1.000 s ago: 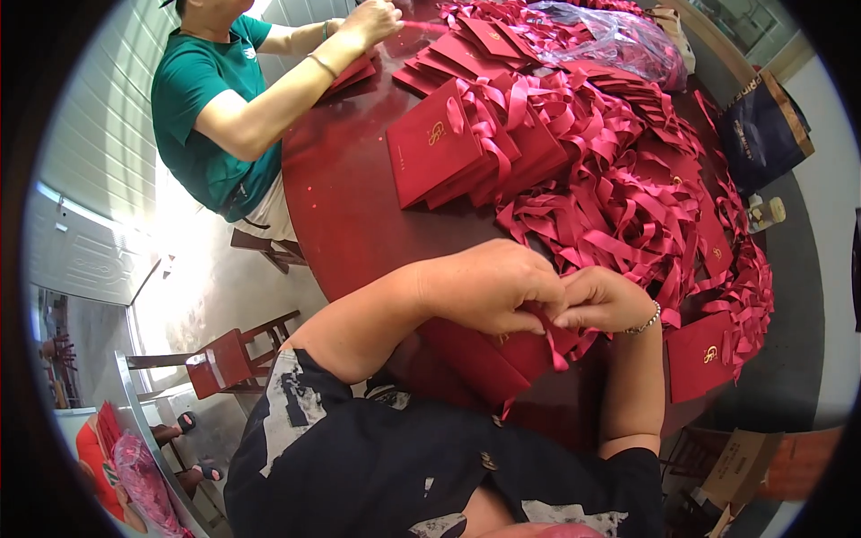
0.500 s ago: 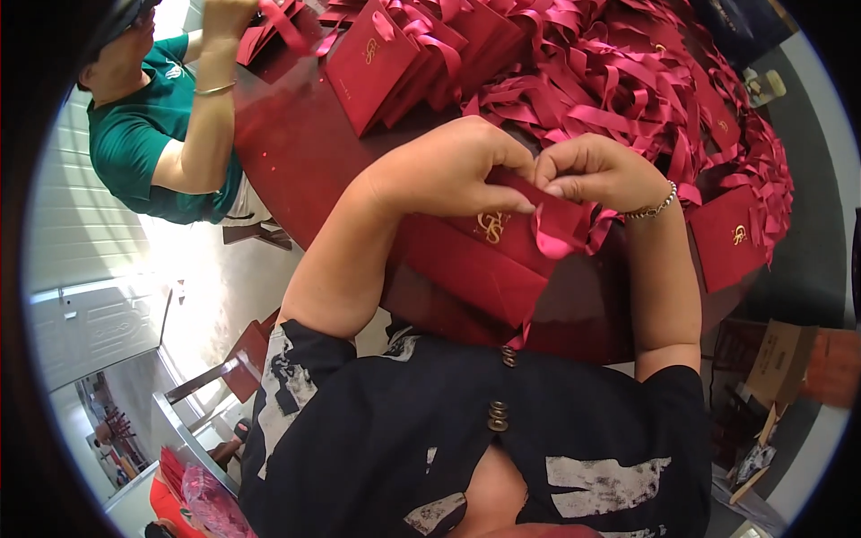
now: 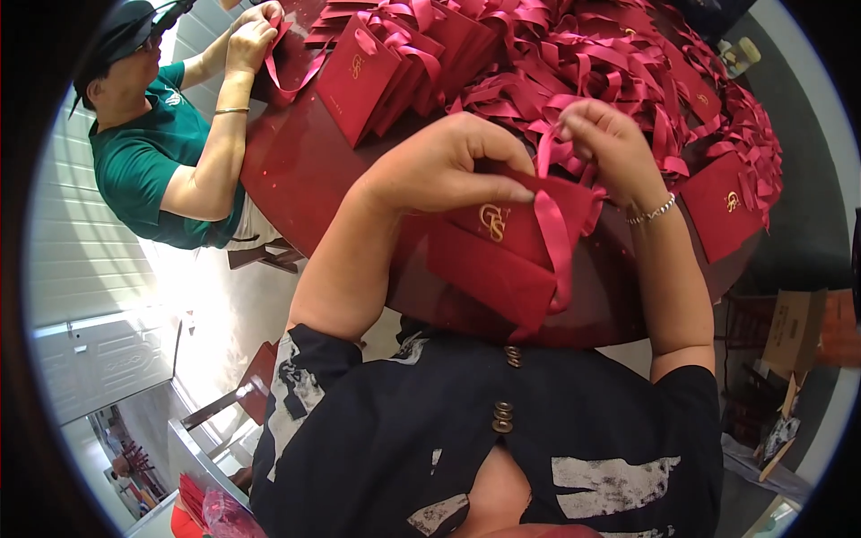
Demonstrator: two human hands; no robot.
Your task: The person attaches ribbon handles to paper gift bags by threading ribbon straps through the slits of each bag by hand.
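At 10 o'clock a co-worker [image 3: 152,152] in a green shirt works a ribbon on another bag at the far edge of the round red worktop [image 3: 296,170]; those hands are not the wearer's

The left hand [image 3: 444,166] is closed in a pinch on the top edge of the bag [image 3: 502,255], thumb along the rim. The bag, a flat red paper one with a gold mark, hangs over the near edge of the worktop, at the centre. It looks light and fairly stiff, creased flat, likely to dent or crumple if squeezed in the middle; the folded top rim seems the safest place to hold

The ribbon [image 3: 554,235] loops down the front of the bag. It looks soft, limp and slick, so it probably slides through a loose pinch; best taken near its end

At 1 o'clock the right hand [image 3: 605,139], with a bracelet, is closed on the ribbon's upper end above the rim

The pile [image 3: 628,72] of bags and ribbons from 12 to 2 o'clock is tangled; single pieces are hard to tell apart. The fingertips of both hands hide where the ribbon meets the rim, and the bag's lower corner is in shadow
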